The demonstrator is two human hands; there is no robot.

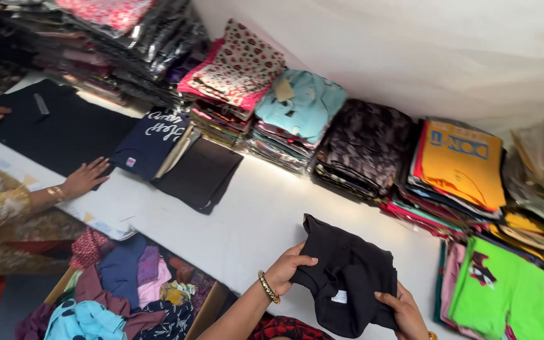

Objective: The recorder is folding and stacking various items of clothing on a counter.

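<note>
Two hands were on the black garment (347, 277), held just above the white table (247, 220) near its front edge: my left hand (288, 267) pinched the top-left fold shut, my right hand (404, 308) clamped the lower-right edge. Risk, as I judged it: soft, limp knit w/ a small white label (339, 296) sagged btwn the grips, so a loose pinch could let it unfold or slide off toward the box of mixed scraps (127, 289). Folded stacks (366, 148) along the wall looked slick in plastic, some cotton, matte. A co-worker's hand (86, 177) pressed flat on another dark garment (58, 126).
</note>
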